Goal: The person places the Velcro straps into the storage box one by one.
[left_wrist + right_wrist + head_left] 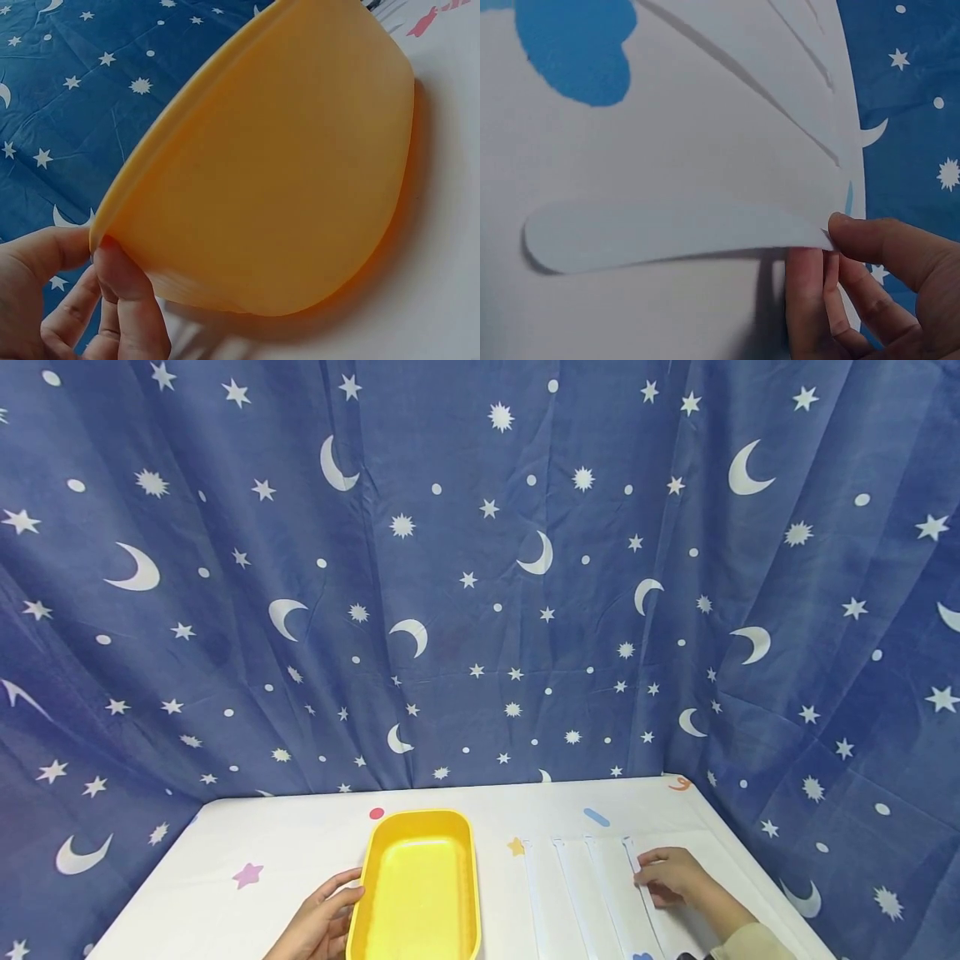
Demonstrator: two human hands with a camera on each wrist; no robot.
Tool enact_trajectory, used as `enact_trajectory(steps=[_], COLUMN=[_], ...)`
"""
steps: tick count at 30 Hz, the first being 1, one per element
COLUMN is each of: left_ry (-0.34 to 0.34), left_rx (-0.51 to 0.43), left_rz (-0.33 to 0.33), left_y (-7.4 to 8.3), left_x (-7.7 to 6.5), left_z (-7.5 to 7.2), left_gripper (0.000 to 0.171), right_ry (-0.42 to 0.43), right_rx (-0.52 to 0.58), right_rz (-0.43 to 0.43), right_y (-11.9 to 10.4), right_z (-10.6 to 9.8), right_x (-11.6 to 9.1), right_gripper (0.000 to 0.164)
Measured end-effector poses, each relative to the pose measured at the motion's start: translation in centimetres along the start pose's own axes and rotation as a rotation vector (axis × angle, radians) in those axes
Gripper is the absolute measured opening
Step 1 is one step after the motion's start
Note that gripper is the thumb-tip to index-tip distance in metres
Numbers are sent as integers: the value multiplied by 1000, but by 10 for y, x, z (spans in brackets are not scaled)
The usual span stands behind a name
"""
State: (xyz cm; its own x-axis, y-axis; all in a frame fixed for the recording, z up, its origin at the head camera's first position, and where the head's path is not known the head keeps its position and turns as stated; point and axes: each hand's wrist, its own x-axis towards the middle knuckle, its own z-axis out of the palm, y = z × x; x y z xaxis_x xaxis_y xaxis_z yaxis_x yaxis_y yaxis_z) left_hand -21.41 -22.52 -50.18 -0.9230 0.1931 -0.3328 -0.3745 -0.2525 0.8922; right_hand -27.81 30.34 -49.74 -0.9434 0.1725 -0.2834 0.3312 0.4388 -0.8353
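**Left hand (318, 920) gripping a yellow tray (420, 893); right hand (671, 877) pinching a white strip (667, 234)**

The person's two hands are working well apart over a bench (300, 827) covered in white. The left hand is pinching the rim of the yellow tray on its left side; in the left wrist view the rim is passing between its fingertips. The yellow tray is standing near the middle of the bench, its long sides running away from the person, and the lower border of the head view is cutting off its near end.

To the right, the right hand is pinching the white strip towards its far end, the thumb lying on top and a finger reaching beneath. The strip's rounded near end is showing in the right wrist view. A first strip (533, 893), a second strip (573, 893) and a third strip (605, 893) are lying side by side between the tray and the held one, all running lengthwise.

Printed shapes are dotting the white covering: a red dot (377, 813) is appearing just beyond the tray, a pink star (247, 876) to its left, and a blue patch (577, 52) near the strips. Behind the bench, a blue curtain (450, 618) patterned with moons and stars is hanging in folds.
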Motion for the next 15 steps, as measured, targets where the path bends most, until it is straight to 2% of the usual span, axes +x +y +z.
enact_trajectory(steps=[4, 10, 15], left_ry=[-10, -21, -14], left_rx=[-3, -4, -15], left_rz=[-1, 3, -4], left_y=[-1, -2, -1], left_x=[1, 1, 2], left_z=[-2, -3, -2], left_gripper=[66, 64, 66], right_ry=[-51, -139, -236], right_rx=[66, 180, 243], right_rz=[1, 50, 44], right_y=[0, 1, 2], right_z=[-1, -3, -8], right_x=[1, 0, 0], right_gripper=[47, 47, 50])
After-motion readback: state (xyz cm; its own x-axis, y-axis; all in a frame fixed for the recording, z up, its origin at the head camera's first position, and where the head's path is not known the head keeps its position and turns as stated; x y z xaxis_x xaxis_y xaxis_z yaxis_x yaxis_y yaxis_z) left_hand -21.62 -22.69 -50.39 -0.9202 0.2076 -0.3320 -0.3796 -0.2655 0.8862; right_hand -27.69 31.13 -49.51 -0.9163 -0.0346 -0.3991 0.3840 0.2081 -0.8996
